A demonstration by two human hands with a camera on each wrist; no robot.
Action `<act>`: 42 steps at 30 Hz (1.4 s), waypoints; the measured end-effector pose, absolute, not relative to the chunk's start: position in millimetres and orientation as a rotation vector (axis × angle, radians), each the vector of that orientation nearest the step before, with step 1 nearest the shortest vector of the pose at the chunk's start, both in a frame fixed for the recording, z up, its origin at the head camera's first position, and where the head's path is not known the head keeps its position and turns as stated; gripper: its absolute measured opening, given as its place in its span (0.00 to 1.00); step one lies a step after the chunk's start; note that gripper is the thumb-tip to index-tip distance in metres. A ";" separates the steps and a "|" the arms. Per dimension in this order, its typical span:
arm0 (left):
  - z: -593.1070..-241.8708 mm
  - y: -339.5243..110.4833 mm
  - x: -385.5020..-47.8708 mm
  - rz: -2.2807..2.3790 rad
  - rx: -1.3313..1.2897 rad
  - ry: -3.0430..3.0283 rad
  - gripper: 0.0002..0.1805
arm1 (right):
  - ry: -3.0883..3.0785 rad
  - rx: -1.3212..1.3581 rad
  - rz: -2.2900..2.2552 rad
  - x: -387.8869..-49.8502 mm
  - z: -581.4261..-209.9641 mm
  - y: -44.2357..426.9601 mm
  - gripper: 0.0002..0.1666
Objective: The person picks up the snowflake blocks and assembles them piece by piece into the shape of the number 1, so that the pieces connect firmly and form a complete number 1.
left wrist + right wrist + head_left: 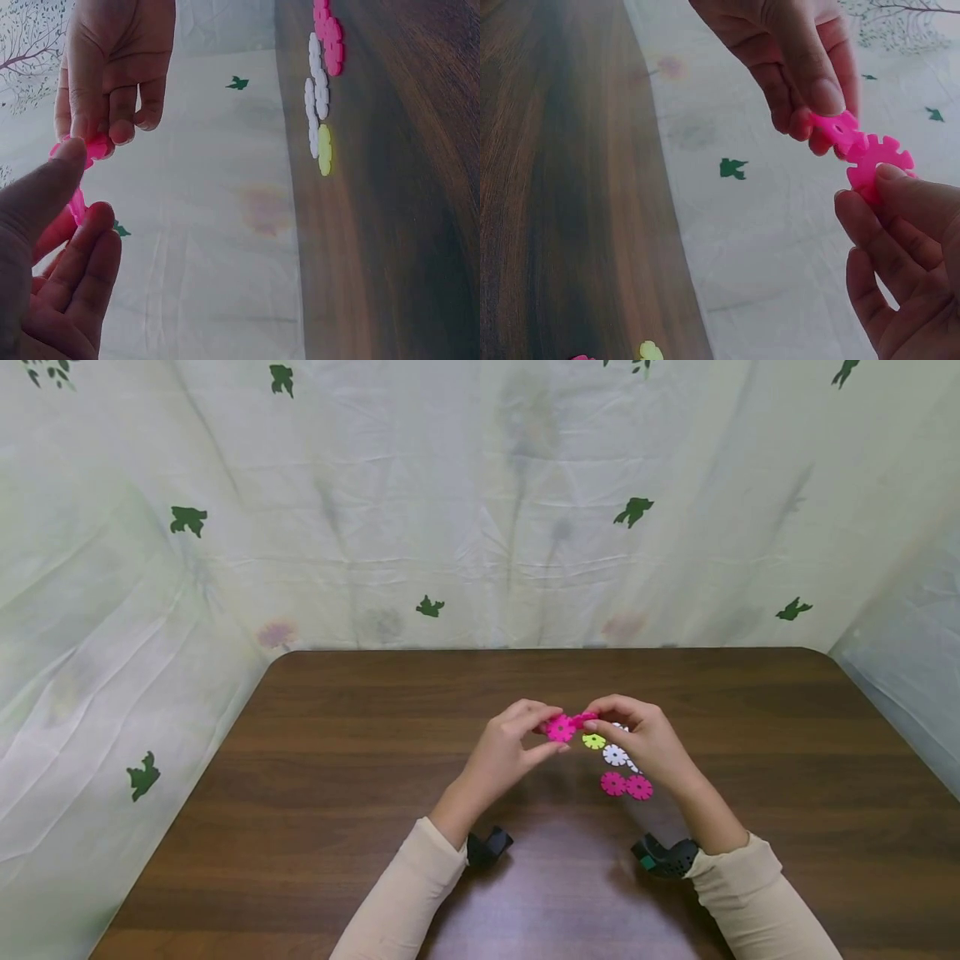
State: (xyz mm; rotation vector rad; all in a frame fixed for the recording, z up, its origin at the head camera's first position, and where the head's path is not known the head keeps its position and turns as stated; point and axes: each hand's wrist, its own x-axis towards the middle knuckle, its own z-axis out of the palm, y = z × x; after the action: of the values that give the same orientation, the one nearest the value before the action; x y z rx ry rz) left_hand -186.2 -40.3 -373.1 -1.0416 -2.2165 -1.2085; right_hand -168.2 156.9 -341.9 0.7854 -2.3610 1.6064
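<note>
Two pink notched discs meet edge to edge between the hands, above the table. The left hand [498, 752] pinches one pink disc [560, 728] between thumb and fingers. On the other side, the right hand [647, 739] pinches the second disc [583, 719] by its edge. In the right wrist view, the left-hand disc [836, 129] overlaps the rim of the right-hand disc [880, 159], which faces the camera; whether their slots are joined I cannot tell. In the left wrist view, thumb and fingertips partly cover both pieces.
On the brown table [337, 827], below and beside the right hand, lie a yellow disc [594, 741], several white discs [615, 755] and two pink discs [613, 783] side by side. A pale curtain [450, 527] with green leaf shapes hangs behind the table's far edge.
</note>
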 end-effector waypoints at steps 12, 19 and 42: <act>-372.4 -40.6 -184.9 -1.313 -0.963 -2.337 0.19 | -2.357 0.797 1.556 -165.7 -341.7 154.7 0.07; -374.0 -39.4 -183.7 -1.417 -0.946 -2.321 0.18 | -2.319 0.819 1.507 -165.9 -343.7 154.0 0.08; -377.3 -43.9 -189.3 -1.438 -0.951 -2.307 0.20 | -2.429 0.758 1.564 -164.5 -340.3 154.7 0.07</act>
State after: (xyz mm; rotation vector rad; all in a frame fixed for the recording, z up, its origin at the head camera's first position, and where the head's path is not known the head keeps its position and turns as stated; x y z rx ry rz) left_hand -189.3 -43.9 -377.3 -0.9510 -2.3069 -1.4376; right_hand -164.5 154.7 -340.3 0.7580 -2.4293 1.5638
